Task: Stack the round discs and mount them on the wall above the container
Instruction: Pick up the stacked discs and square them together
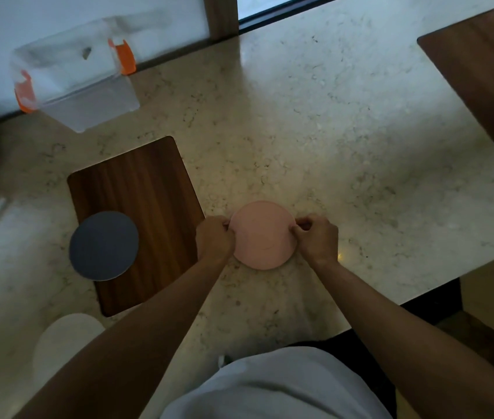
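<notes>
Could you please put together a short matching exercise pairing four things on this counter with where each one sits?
Things:
1. round pink disc
2. round grey disc
3. round white disc
4. clear plastic container with orange clips

Places:
A. at the near left edge of the pale marble counter, partly behind the left forearm
B. against the wall at the far left
C. overlapping the near left corner of the dark wooden board
D. held at its edges by the left hand and the right hand

Pairs: 1-D, 2-C, 3-A, 4-B
</notes>
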A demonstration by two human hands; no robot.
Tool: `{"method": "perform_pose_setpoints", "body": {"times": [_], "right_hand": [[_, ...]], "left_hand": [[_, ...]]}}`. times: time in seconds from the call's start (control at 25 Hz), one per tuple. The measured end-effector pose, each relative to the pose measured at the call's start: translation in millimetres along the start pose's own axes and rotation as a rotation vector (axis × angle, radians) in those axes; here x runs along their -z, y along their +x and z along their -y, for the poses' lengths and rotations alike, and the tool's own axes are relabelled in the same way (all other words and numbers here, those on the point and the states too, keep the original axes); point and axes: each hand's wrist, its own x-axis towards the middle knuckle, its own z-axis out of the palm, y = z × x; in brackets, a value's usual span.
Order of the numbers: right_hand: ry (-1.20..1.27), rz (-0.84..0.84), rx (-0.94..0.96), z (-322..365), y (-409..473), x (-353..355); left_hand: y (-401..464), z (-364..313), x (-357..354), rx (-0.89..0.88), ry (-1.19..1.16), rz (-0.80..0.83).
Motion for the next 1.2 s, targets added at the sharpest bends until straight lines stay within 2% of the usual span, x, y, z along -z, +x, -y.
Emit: {"method": "perform_pose_setpoints", "body": {"times": [0.4, 0.64, 0.92, 1.2], "right_hand": [[-0.109, -0.068, -0.019, 0.2, -8.7, -3.5], [0.007, 0.021, -0.144, 4.9, -1.7, -1.5], [0.108, 0.054, -0.111, 6.2, -7.6, -1.0], [0.142, 0.152, 0.005, 41.3, -23.3, -21.5]], "left_hand": [[-5.6, -1.2, -12.6, -0.023, 0.103, -0.027], [3.6, -6.5, -12.9, 0.118, -0.036, -0.009], [5.0, 6.1, -5.9, 0.225, -0.184, 0.043], [-11.8, 38.5, 36.6, 0.283, -0.291, -0.066]]}}
